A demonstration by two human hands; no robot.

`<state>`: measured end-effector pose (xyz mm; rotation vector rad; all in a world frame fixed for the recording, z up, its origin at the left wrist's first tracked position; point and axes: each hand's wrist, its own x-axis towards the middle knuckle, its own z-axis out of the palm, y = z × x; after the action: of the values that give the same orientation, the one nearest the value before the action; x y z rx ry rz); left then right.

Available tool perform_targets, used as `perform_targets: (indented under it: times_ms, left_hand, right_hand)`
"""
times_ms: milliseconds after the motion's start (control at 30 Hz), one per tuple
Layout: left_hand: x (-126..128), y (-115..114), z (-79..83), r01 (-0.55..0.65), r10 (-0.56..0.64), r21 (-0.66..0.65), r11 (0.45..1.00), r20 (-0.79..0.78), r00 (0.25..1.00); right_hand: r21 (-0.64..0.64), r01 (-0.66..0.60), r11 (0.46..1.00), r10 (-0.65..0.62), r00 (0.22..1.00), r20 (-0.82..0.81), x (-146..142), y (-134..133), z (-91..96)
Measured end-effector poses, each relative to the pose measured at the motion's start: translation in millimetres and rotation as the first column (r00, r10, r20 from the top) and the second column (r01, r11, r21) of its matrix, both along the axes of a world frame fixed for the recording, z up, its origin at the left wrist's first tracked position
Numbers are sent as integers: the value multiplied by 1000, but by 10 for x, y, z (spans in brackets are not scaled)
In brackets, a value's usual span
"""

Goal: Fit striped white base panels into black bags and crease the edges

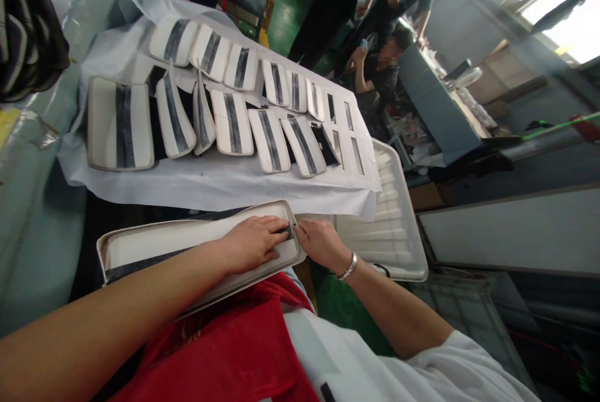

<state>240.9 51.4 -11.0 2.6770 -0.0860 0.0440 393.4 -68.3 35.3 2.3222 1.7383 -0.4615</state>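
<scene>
Low in front of me lies a long white panel (178, 237) with a raised rim and a dark strip (140, 263) running along it. My left hand (253, 243) rests on its right end, fingers stretched out over the strip's end. At that panel's right rim, my right hand (323, 243) is closed, with thumb and finger pinching at the edge beside the strip's end. Whether the strip itself is between those fingertips is hidden. A metal bracelet (347, 266) circles my right wrist.
Beyond, a white-covered table (225, 192) carries two rows of smaller curved panels (104, 124) with dark stripes. A white ribbed tray (379, 221) stands right. Dark curved pieces (32, 33) are stacked upper left. Several people (375, 70) are at the back near a bench (435, 102).
</scene>
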Motion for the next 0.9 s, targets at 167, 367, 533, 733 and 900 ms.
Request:
perform_targets:
  times_ms: [167, 367, 533, 733, 900]
  left_hand:
    - [-16, 0, 61, 45, -43, 52, 998, -44, 998]
    - [-13, -20, 127, 57, -55, 45, 997, -54, 997]
    - [-6, -17, 99, 46, -45, 21, 999, -55, 997]
    - [-5, -11, 135, 40, -37, 22, 999, -117, 992]
    - [1, -10, 112, 45, -40, 49, 998, -89, 995]
  right_hand:
    - [13, -18, 1000, 18, 1000, -18, -9, -9, -40]
    - [64, -48, 997, 59, 981, -183, 77, -48, -33]
    - [85, -32, 996, 58, 945, -323, 162, -11, 0]
    - [-26, 92, 995, -93, 882, -462, 236, 86, 23]
    - [-260, 251, 932, -361, 628, -689, 353, 132, -57]
